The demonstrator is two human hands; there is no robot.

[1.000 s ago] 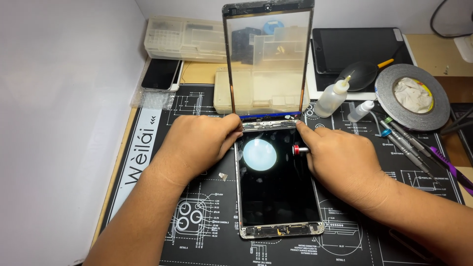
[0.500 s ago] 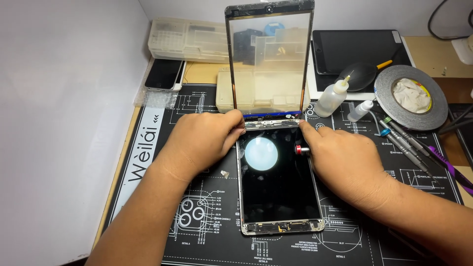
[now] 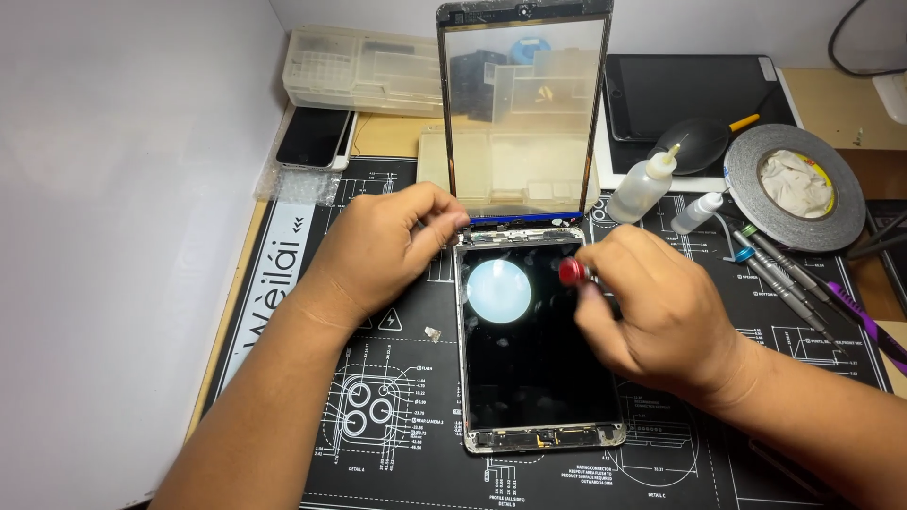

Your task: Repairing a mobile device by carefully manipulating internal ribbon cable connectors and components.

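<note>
Since 1 second ago, my right hand [image 3: 661,316] lifts its gripped red-capped screwdriver [image 3: 573,272] off the opened dark-screened tablet [image 3: 534,359], while my curled left hand [image 3: 392,246] steadies the upright glass panel [image 3: 522,109].

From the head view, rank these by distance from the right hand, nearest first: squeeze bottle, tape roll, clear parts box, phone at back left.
From the right hand:
1. Squeeze bottle, just behind it.
2. Tape roll, back right.
3. Clear parts box, back left.
4. Phone, far left, beside the box.
</note>
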